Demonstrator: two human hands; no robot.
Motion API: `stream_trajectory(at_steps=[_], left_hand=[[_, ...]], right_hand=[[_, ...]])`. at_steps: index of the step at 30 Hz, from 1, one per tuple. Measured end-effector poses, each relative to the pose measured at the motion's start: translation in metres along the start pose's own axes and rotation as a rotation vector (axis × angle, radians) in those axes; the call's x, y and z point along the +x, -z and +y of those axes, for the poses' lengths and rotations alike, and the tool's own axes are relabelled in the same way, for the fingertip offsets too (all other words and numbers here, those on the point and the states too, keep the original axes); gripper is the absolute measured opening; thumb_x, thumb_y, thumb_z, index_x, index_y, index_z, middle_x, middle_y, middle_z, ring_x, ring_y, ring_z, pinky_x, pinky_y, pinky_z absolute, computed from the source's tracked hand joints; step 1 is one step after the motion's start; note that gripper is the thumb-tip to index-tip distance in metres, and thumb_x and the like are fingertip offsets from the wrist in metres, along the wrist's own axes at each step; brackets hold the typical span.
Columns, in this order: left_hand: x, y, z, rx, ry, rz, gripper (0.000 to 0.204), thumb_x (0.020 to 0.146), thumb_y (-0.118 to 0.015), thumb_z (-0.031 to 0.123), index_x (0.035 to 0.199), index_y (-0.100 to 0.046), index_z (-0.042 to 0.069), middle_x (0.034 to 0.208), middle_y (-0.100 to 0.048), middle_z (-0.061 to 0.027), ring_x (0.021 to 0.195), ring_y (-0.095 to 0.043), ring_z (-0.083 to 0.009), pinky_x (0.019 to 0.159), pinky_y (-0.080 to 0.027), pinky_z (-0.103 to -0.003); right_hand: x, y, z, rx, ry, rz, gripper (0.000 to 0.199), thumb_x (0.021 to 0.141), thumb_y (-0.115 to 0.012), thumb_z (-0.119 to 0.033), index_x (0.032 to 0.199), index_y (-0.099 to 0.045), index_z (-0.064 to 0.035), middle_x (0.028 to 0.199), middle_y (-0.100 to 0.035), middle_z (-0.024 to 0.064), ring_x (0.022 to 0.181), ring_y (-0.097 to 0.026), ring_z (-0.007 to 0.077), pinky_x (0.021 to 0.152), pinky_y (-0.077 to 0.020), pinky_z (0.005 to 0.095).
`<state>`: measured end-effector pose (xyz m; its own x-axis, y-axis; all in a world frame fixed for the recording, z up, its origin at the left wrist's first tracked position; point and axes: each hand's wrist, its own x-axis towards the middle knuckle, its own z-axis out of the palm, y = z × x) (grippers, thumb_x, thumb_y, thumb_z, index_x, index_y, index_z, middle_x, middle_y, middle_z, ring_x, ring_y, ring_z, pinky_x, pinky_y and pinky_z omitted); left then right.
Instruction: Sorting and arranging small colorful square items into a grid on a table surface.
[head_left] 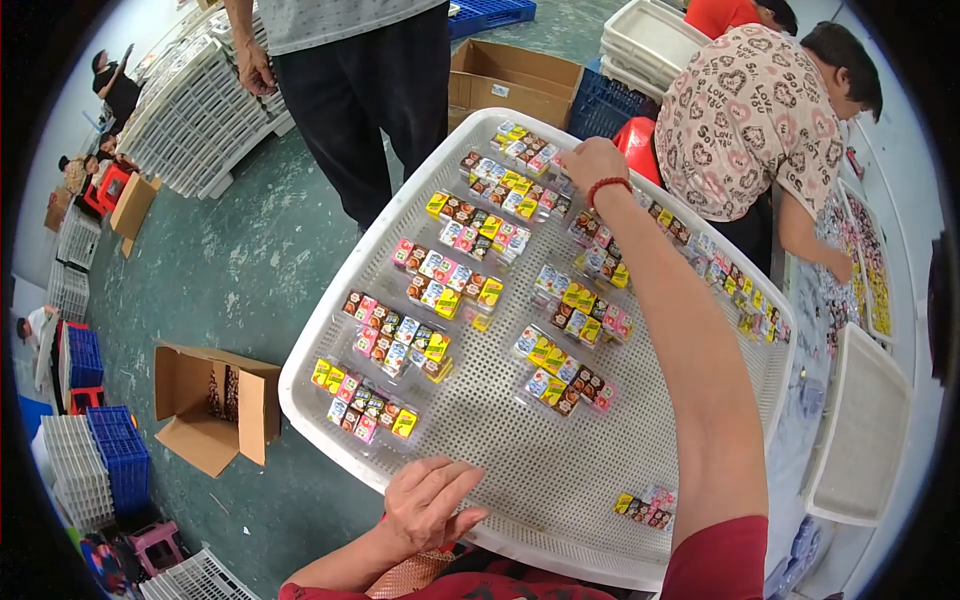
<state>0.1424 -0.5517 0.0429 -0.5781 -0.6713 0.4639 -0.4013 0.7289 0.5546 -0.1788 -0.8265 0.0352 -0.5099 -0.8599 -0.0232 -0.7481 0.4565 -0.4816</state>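
Note:
A large white perforated tray (480, 440) lies in front of me, holding several clear packs of small coloured boxes (462, 225) in rows. My right arm stretches across it to the far side. There my right hand (597, 168), with a red bracelet at the wrist, curls its fingers down at the end of a clear pack (530, 148); its fingertips are partly hidden. At the near left rim is my left hand (432, 503), open and holding nothing, fingers loosely stretched and thumb apart. A smaller cluster of boxes (646, 507) lies near the tray's front right.
A person in dark trousers (360, 90) stands just beyond the tray. On the right, another person (750, 120) bends over a table with small items and white trays (860, 425). Cardboard boxes (215, 405) and stacked crates (195, 115) stand on the green floor.

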Motion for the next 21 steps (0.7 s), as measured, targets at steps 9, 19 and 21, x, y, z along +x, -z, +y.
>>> stream_trajectory(at_steps=[9,19,21], left_hand=[[0.003,0.001,0.002,-0.018,0.002,-0.04,0.039,0.088,-0.054,0.039,0.093,-0.065,0.002,0.085,-0.065,-0.0092,0.074,-0.061,-0.0251,0.064,-0.049,-0.034],[0.007,-0.001,0.006,-0.001,0.016,-0.064,0.039,0.089,-0.052,0.036,0.094,-0.064,0.0,0.084,-0.064,-0.0118,0.074,-0.061,-0.0282,0.065,-0.049,-0.036],[0.007,-0.004,0.006,-0.002,0.022,-0.043,0.038,0.089,-0.052,0.036,0.093,-0.064,-0.001,0.083,-0.063,-0.0128,0.074,-0.061,-0.0295,0.066,-0.049,-0.037]], right_hand=[[-0.033,0.01,-0.033,-0.365,0.401,0.24,0.042,0.084,-0.06,-0.033,0.113,-0.059,-0.0028,0.108,-0.06,0.0157,0.103,-0.059,0.037,0.084,-0.0493,0.0447],[-0.06,-0.041,-0.042,-0.159,0.378,0.143,0.079,0.091,-0.029,-0.062,0.139,-0.035,0.0,0.147,-0.028,0.0163,0.137,-0.021,0.0322,0.11,-0.0113,0.0536],[-0.062,-0.037,-0.041,-0.177,0.352,0.128,0.076,0.091,-0.032,-0.06,0.139,-0.035,-0.0003,0.147,-0.028,0.0158,0.137,-0.021,0.0318,0.109,-0.0145,0.0533]])
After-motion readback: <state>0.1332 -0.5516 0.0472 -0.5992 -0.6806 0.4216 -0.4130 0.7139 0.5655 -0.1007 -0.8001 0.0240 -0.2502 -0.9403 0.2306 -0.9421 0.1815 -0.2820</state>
